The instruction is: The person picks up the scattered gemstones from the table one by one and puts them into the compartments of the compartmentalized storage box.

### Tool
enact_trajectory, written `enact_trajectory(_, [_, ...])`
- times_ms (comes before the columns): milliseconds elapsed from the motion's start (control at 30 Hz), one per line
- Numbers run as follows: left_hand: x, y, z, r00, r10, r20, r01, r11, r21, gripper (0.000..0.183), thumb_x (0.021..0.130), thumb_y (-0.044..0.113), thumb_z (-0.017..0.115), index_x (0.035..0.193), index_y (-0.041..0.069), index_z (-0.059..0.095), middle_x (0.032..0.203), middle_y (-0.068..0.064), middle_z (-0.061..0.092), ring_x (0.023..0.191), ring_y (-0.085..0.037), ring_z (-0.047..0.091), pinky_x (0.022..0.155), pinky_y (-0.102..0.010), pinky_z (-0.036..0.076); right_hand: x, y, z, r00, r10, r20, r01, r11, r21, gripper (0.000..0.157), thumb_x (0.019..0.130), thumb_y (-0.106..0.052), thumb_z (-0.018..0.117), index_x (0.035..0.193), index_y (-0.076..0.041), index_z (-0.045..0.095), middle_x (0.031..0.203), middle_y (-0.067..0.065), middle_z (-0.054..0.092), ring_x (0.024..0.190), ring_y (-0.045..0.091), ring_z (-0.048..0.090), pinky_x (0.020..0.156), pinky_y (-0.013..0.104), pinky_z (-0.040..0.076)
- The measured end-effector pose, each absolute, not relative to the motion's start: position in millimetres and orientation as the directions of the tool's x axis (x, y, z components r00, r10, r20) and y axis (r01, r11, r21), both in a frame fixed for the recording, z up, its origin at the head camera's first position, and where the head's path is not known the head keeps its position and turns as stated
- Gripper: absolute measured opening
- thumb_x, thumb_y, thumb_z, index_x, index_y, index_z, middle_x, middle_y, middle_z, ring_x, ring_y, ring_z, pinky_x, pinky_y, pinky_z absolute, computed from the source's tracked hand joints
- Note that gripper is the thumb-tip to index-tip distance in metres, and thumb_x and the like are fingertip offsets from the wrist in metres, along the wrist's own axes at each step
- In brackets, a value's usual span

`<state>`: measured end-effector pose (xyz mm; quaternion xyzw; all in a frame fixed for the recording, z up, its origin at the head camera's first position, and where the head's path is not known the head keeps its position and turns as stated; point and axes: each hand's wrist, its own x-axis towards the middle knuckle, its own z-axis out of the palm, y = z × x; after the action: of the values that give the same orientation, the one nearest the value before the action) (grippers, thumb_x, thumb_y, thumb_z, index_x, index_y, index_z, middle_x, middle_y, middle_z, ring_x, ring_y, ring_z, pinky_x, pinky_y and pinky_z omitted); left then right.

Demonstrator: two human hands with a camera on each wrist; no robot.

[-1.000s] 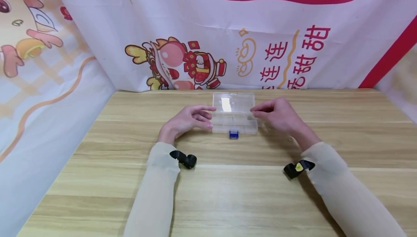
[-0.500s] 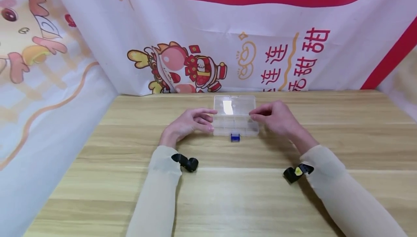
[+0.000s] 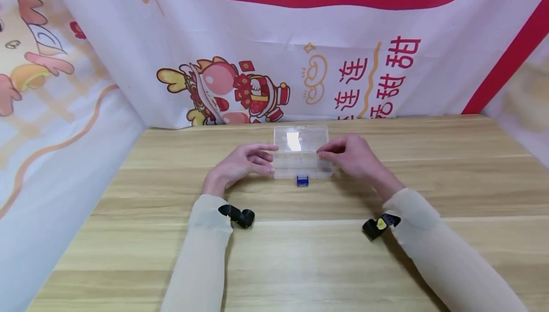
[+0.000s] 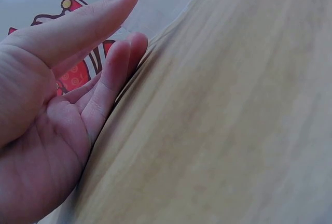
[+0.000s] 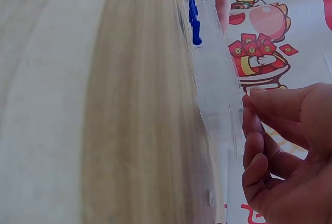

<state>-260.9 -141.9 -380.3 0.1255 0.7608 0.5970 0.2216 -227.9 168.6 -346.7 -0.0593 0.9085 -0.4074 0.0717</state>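
Observation:
A clear plastic compartment box (image 3: 281, 173) stands near the back of the table. Its transparent lid (image 3: 309, 136) is swung back, and a blue clasp (image 3: 302, 181) juts from the front edge. My left hand (image 3: 238, 163) lies along the box's left side, thumb and forefinger touching its edge, fingers loosely extended. Over the right-hand compartments, my right hand (image 3: 352, 156) pinches thumb against forefinger. What sits between those fingertips looks like a small clear piece, mostly hidden. In the right wrist view, the other fingers of that hand (image 5: 290, 146) are curled beside the box.
A small clear piece (image 5: 211, 198) lies on the wooden table (image 3: 300, 255), to the right of the box. Behind the table's back edge hangs a printed cloth (image 3: 240, 26). Another patterned cloth (image 3: 64, 159) drops along the left side.
Both hands stay at the box; the right fingertips shift slightly inward over its right compartments. The whole view drifts a little as the head moves.

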Motion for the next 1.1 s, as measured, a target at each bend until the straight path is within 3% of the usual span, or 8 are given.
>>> enact_trajectory(167, [-260,-142,-383,-0.865,0.47,-0.173,-0.06,0.246,0.967,0.067,0.089,-0.003,0.081,0.15,0.016,0.061,0.133,-0.014,0.065,0.104,-0.015,0.073,0.1,-0.024,0.058,-228,167,-351,-0.981,-0.182,-0.071,-0.073,0.678,-0.731,0.019,0.101,-0.023,0.075,0.117,-0.018,0.081,0.115,0.005,0.077,0.1,0.022,0.067,0.083,0.033,0.056])
enact_trajectory(467, [-258,-144,-382,-0.872,0.457,-0.175,-0.054,0.266,0.962,0.065,0.089,-0.001,0.082,0.148,0.017,0.063,0.134,-0.014,0.064,0.107,-0.016,0.071,0.102,-0.025,0.056,-228,162,-352,-0.983,-0.178,-0.056,-0.086,0.7,-0.709,0.017,0.1,-0.026,0.076,0.115,-0.02,0.082,0.113,0.004,0.077,0.1,0.023,0.065,0.084,0.034,0.054])
enact_trajectory(1100, [-257,-142,-379,-0.875,0.444,-0.194,-0.073,0.275,0.959,0.063,0.089,0.001,0.083,0.147,0.02,0.064,0.132,-0.013,0.066,0.105,-0.017,0.074,0.106,-0.028,0.056,-227,159,-355,-0.983,-0.184,0.018,-0.148,0.726,-0.671,0.016,0.099,-0.024,0.077,0.112,-0.018,0.083,0.098,0.006,0.072,0.087,0.022,0.06,0.072,0.031,0.05])
